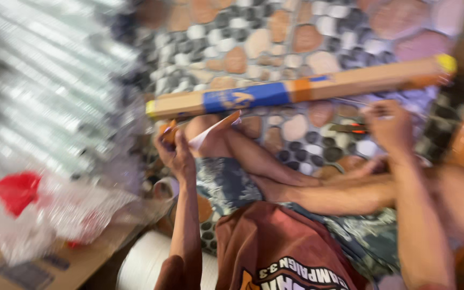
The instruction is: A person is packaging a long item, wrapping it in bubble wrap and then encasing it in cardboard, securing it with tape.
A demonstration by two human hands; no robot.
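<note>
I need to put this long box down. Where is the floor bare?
Bare pebble floor lies beyond the box. A smaller patch sits between the knee and the right hand. The left is crowded with wrapped tubes and plastic bags.

I sit on the floor (307, 32) with my legs (275, 172) crossed before me. A long box (296, 91) lies across the scene just beyond my knees, running from left to far right. My left hand (175, 153) is at the box's left end, on a flap (213, 129) that hangs below it. My right hand (388, 126) is just under the box towards its right end. A stack of wrapped tubes (44, 80) lies at far left, with a carton (55, 263) near left below it.
</note>
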